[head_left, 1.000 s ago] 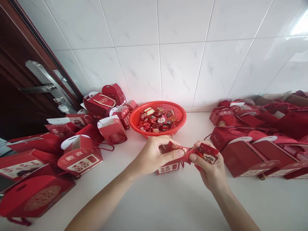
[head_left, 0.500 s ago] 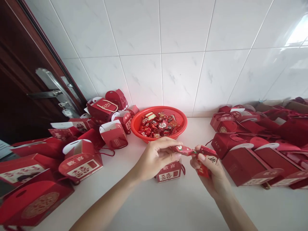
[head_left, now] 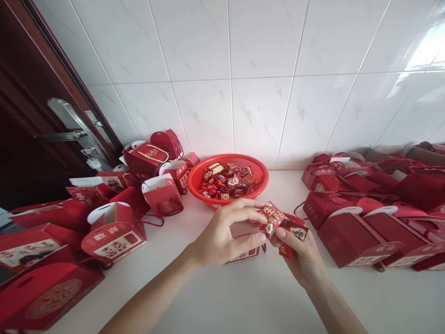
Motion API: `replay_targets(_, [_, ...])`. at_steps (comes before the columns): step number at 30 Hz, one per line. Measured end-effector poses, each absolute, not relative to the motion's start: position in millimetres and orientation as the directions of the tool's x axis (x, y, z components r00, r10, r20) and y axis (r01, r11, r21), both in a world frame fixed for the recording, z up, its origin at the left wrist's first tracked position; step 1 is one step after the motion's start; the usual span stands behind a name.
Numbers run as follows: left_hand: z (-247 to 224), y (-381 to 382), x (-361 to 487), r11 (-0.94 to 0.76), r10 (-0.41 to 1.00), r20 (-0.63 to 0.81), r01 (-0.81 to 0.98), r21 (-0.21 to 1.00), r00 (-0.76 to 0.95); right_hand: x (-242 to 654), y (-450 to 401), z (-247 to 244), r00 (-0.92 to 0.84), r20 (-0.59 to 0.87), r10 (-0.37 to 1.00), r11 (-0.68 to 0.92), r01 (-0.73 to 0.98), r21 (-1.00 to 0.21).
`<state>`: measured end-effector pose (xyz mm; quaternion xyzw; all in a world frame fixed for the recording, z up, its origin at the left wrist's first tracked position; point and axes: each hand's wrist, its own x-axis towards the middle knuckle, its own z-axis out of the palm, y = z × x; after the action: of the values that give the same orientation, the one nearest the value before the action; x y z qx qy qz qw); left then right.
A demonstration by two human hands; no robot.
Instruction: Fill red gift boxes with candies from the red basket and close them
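Note:
My right hand (head_left: 301,253) is closed on several red wrapped candies; one has a pale label with black writing (head_left: 298,232). A red packet with gold characters (head_left: 271,220) stands up between my two hands, its lower edge at my right thumb. My left hand (head_left: 231,229) has its fingers apart, with the fingertips beside the left edge of that packet; whether they touch it is hard to tell. Behind and below my left hand, a small red box (head_left: 246,255) stands on the white table, partly hidden. Beyond it is a red mesh basket (head_left: 195,178) of wrapped candies (head_left: 233,181).
Red gift boxes (head_left: 118,241) crowd the table's left side, beside a dark door (head_left: 21,93) with a metal handle. More red boxes (head_left: 351,239) stand in rows on the right. A white tiled wall (head_left: 260,106) rises behind the basket.
The red packet has turned from lying flat to showing its printed face and is nearer my right hand. My left fingers have spread. My right hand has shifted slightly left.

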<state>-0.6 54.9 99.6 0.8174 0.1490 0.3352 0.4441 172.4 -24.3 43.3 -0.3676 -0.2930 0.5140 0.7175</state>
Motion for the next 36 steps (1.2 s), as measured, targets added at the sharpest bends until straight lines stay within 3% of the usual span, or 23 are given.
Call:
replay_targets(6, [95.0, 53.5, 5.3, -0.341, 0.699, 0.252, 0.003, 0.94, 0.67, 170.8, -24.9, 42.7, 0.215, 0.055, 0.975, 0.171, -0.571, -0.803])
replay_targets(16, [113.1, 69.7, -11.3, -0.253, 0.875, 0.298, -0.164, 0.953, 0.381, 178.9, -9.6, 63.3, 0.129, -0.08, 0.988, 0.039, -0.724, -0.689])
replay_targets(20, [119.5, 75.4, -11.3, -0.111, 0.911, 0.202, -0.258, 0.96, 0.36, 177.9, 2.8, 85.5, 0.146, -0.034, 0.989, 0.074, -0.675, -0.734])
replay_targets(24, [126.0, 81.4, -13.0, -0.009, 0.934, 0.121, -0.318, 0.948, 0.335, 174.1, 16.3, 104.8, 0.14, 0.071, 0.988, 0.134, -0.518, -0.845])
replay_targets(29, [129.5, 88.0, -27.2, -0.062, 0.877, 0.089, -0.071, 0.996, 0.472, 166.9, 28.8, 106.9, 0.14, 0.067, 0.988, 0.121, -0.429, -0.895])
replay_targets(33, [123.5, 86.2, -28.1, -0.262, 0.789, 0.067, 0.235, 0.936, 0.611, 158.5, 35.2, 100.1, 0.169, 0.097, 0.981, 0.16, -0.413, -0.897])
replay_targets(36, [116.5, 83.5, -20.7, -0.327, 0.736, 0.072, 0.26, 0.909, 0.673, 152.7, 38.2, 97.8, 0.161, 0.161, 0.974, 0.213, -0.398, -0.892])
